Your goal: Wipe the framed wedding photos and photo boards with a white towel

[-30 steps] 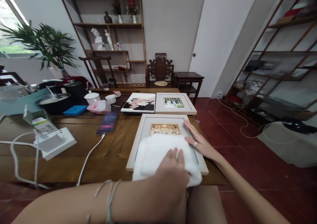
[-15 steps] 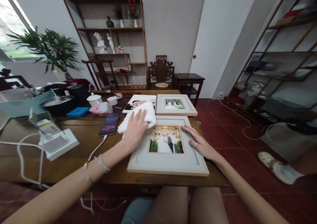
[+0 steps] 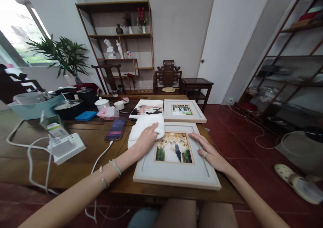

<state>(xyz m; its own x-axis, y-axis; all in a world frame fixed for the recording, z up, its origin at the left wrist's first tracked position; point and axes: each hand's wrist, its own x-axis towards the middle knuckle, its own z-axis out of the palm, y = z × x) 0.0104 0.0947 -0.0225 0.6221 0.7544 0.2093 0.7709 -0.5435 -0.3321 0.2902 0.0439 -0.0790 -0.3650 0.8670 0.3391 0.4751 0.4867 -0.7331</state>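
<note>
A light wooden picture frame (image 3: 151, 174) with a wedding photo lies flat at the table's front edge. My left hand (image 3: 147, 137) presses a folded white towel (image 3: 141, 128) over the frame's upper left corner, its fingers curled on the cloth. My right hand (image 3: 207, 150) lies on the frame's right border, fingers stretched out beside the photo, with nothing held. Behind these, a second framed photo (image 3: 198, 115) lies at the right, and a flat photo panel (image 3: 157, 103) lies to its left, partly covered by the towel.
Left of the towel are a phone (image 3: 115, 129) on a white cable, a white box (image 3: 70, 149), a blue box (image 3: 85, 116), a pink-and-white bag (image 3: 108, 112) and a black pan (image 3: 68, 110). Cables cross the wooden table (image 3: 101, 177). A cream clog (image 3: 285, 174) is at right.
My left hand has brought the towel down from above the flat panel toward the frame's upper left corner. My right hand stays on the right border. The view has shifted slightly.
</note>
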